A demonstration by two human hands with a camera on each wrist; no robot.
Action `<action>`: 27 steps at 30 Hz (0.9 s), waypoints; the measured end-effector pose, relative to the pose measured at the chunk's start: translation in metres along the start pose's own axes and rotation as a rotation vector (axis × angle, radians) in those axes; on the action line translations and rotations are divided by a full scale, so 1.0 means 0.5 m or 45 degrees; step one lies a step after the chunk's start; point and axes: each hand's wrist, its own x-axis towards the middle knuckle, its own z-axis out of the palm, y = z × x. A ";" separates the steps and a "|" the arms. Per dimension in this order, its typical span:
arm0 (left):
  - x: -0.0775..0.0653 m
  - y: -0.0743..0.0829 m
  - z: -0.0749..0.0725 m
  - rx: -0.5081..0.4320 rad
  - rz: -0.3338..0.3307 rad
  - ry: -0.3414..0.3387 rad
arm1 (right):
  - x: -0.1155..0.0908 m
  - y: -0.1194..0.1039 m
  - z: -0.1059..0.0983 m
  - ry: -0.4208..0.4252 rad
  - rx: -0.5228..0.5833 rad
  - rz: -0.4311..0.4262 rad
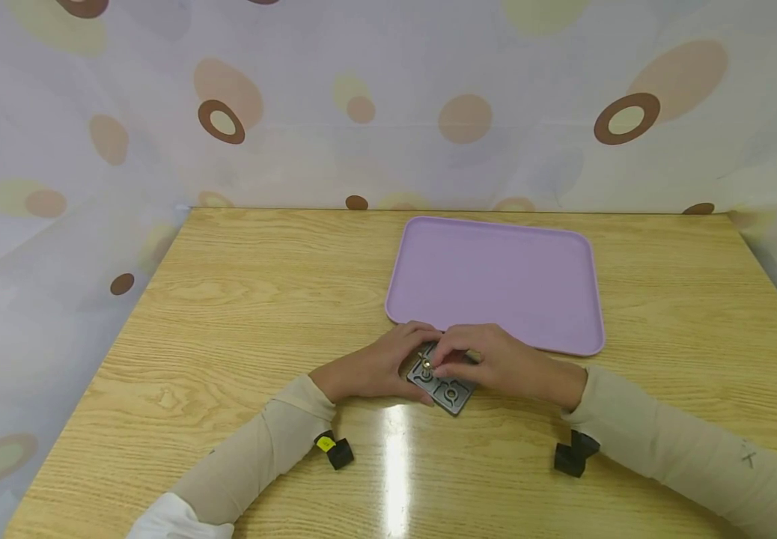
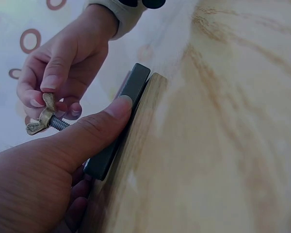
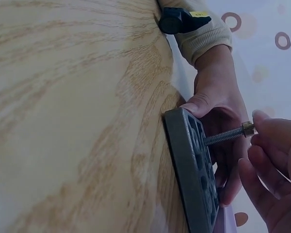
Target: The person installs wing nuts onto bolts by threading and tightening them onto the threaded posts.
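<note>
A grey metal plate (image 1: 438, 386) with moulded recesses lies on the table, just in front of the tray. My left hand (image 1: 385, 367) grips it by its edges, thumb on the near side and fingers round the far side. From the plate's face a threaded bolt (image 3: 225, 136) stands up, with a brass wing nut (image 2: 46, 116) near its top end. The right hand (image 1: 489, 355) has its thumb and fingertips curled at the wing nut, pinching one wing. In the head view those fingers cover part of the plate.
A shallow lilac tray (image 1: 496, 281) lies behind the hands on the wood-grain table (image 1: 260, 299). Patterned cloth (image 1: 395, 97) hangs behind the table and along its sides. Small black wrist cameras (image 1: 570, 458) sit under both sleeves.
</note>
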 end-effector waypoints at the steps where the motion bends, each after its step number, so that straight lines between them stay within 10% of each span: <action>1: 0.000 0.001 0.000 -0.001 0.001 0.001 | 0.000 -0.001 0.000 -0.006 0.001 0.010; 27: -0.001 -0.001 0.001 0.007 -0.042 -0.024 | 0.007 -0.012 0.006 -0.067 -0.058 0.102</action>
